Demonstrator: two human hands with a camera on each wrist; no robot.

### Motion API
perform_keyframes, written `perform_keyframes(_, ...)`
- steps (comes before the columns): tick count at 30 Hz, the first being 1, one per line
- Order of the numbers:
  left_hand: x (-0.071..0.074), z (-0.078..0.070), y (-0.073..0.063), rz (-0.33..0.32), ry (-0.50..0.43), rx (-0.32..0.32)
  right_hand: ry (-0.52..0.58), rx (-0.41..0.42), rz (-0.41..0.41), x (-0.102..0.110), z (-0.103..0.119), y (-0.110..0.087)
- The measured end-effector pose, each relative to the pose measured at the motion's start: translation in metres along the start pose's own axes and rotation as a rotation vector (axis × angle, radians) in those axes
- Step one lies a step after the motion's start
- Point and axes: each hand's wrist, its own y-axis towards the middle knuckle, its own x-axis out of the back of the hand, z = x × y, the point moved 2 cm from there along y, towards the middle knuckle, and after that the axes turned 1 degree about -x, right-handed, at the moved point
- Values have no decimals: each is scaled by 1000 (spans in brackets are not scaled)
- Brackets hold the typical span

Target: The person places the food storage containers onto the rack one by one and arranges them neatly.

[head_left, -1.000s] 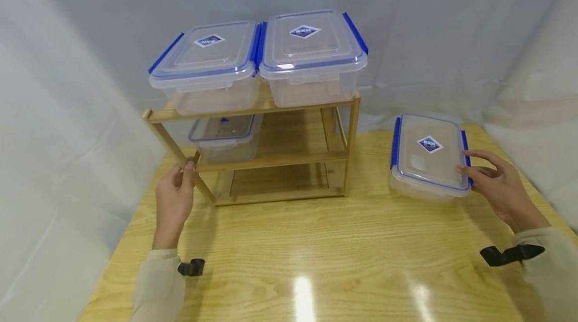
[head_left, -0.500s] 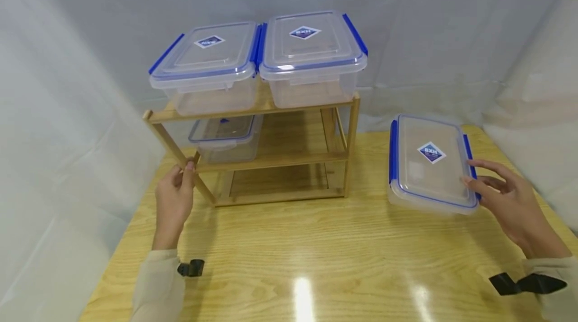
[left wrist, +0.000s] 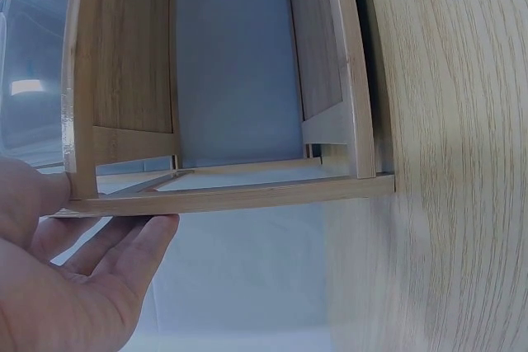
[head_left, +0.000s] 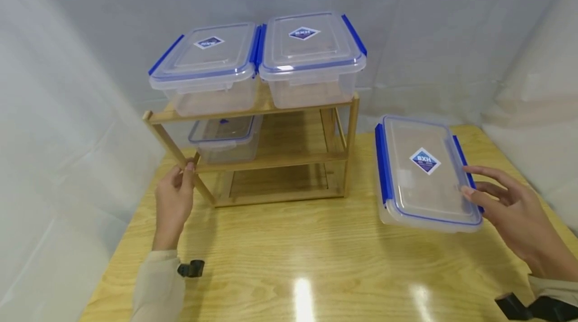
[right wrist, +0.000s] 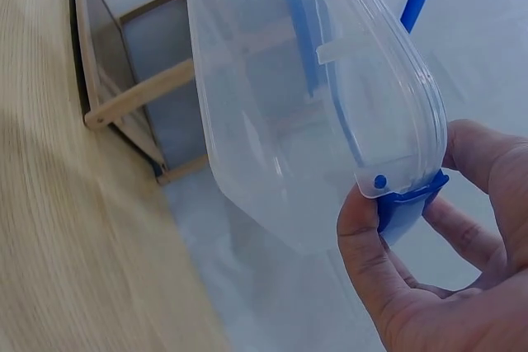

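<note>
My left hand [head_left: 174, 191] pinches the left front post of a wooden shelf rack [head_left: 271, 160] at its middle board; in the left wrist view, thumb and fingers [left wrist: 147, 249] lie on either side of the wood. To the rack's right, my right hand [head_left: 519, 216] grips a clear lidded food container [head_left: 424, 191] by its blue-clipped right edge. The container is held off the table, tilted, its diamond label facing up. In the right wrist view, the thumb and fingers pinch around the blue clip [right wrist: 404, 212] at the container's rim.
Two larger clear containers, the left one [head_left: 212, 56] and the right one [head_left: 316, 51], stand side by side on the rack's top board. Another container [head_left: 226, 141] sits at the left of the middle board. Pale sheeting [head_left: 406, 26] hangs behind the wooden table [head_left: 253, 257].
My right hand has brought the food container nearer to me, slightly left and up, with its tilt increasing. The left hand keeps its place on the rack's post.
</note>
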Motion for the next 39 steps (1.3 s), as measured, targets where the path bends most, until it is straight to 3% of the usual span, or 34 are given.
perform_keyframes(12,0,0,1,1,9,-7,-45,53,112,-15,20,-20)
perform_keyframes(22,0,0,1,1,-4,-10,-150,-28,121,-22,30,-33)
perform_keyframes(34,0,0,-1,22,-16,10,-202,8,250,-48,33,-39)
perform_keyframes(39,0,0,-1,26,-37,16,-118,30,319,-67,32,-37)
